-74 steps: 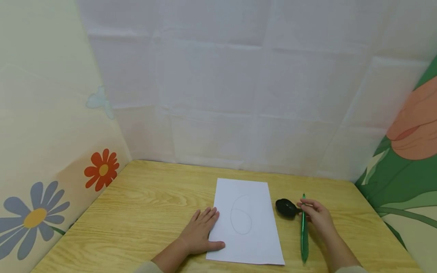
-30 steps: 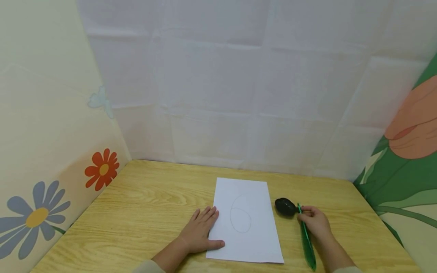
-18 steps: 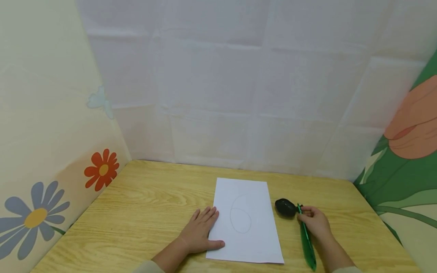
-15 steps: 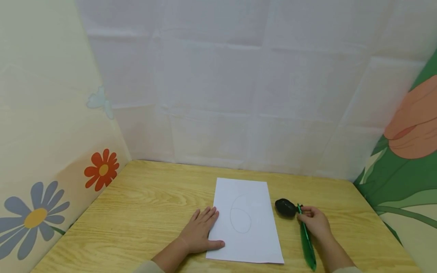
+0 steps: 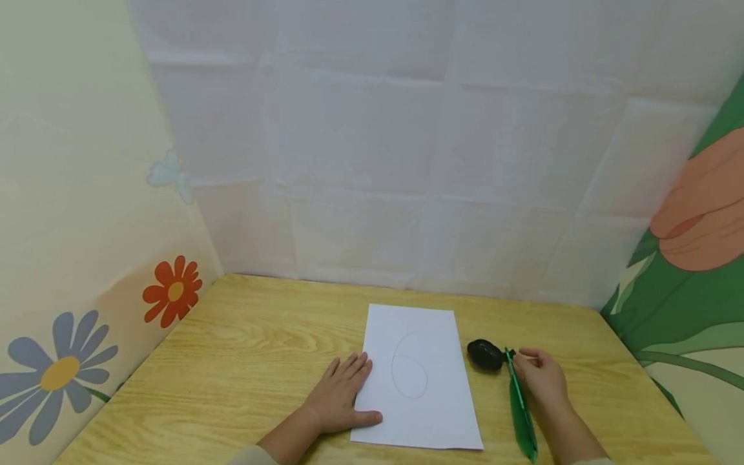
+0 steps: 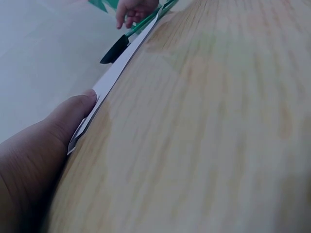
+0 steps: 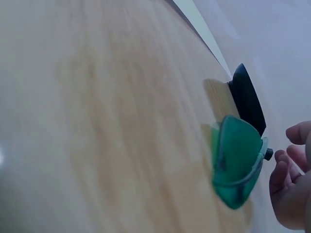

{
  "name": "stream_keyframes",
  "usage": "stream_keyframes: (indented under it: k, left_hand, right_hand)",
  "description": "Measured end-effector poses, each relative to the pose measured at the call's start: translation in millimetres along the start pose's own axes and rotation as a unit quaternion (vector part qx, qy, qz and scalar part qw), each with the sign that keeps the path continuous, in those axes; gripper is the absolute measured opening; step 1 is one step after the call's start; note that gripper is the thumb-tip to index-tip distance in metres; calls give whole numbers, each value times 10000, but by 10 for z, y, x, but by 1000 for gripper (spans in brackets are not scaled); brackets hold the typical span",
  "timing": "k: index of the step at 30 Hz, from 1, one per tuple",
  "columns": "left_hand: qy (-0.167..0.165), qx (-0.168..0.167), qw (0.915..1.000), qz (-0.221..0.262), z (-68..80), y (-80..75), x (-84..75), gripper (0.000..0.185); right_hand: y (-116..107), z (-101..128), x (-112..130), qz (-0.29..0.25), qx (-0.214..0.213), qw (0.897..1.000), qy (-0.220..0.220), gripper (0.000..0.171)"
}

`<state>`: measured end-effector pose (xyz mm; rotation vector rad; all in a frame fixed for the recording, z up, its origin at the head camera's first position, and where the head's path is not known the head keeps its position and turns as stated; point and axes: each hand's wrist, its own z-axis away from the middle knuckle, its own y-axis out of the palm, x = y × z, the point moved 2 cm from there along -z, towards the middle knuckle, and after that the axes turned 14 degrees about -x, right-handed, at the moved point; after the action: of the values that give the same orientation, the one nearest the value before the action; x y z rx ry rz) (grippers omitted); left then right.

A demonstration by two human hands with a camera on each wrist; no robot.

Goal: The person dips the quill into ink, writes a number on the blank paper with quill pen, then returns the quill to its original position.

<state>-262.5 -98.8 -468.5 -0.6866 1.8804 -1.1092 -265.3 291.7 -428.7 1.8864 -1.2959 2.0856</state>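
My left hand point(image 5: 341, 399) rests on the left edge of a white sheet of paper point(image 5: 447, 413) with a loop like a 6 drawn on it. To the right lies a black, spoon-shaped thing point(image 5: 485, 356) with a short neck. Across that neck lies the thin far end of a green, leaf-shaped thing point(image 5: 522, 420), its broad end toward me; it may be a feather pen. My right hand point(image 5: 545, 380) is just beside it, fingers loosely bent. The right wrist view shows a gap between those fingers point(image 7: 286, 170) and the green thing.
Everything lies on a wood-grain table point(image 5: 279, 323). A pale cloth point(image 5: 360, 142) hangs behind it, and flower-printed walls point(image 5: 692, 290) stand at both sides.
The green thing first turned its broad end to the right and its thin end came down onto the black thing's neck. My right hand has since let go. My left hand has stayed still.
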Motion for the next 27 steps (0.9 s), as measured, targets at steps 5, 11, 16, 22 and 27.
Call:
stream_keyframes:
  k: [5, 11, 16, 22, 27]
  left_hand:
    - [89, -198, 9994, 259, 19, -12, 14, 104]
    - [-202, -208, 9977, 613, -77, -71, 86, 97]
    - [-341, -315, 9986, 259, -305, -231, 114, 90]
    - [-535, -622, 9951, -560, -667, -361, 142, 83]
    - [-722, -653, 9897, -1053, -866, -409, 114, 83]
  right_hand:
    - [-23, 17, 128, -464, 126, 9988, 60, 44]
    - [84, 6, 437, -709, 379, 9964, -257, 42]
    - [341, 56, 680, -178, 632, 9923, -1050, 43]
    - [724, 186, 947, 944, 877, 9572, -2592, 54]
    - [940, 246, 1029, 2272, 613, 9085, -3453, 66]
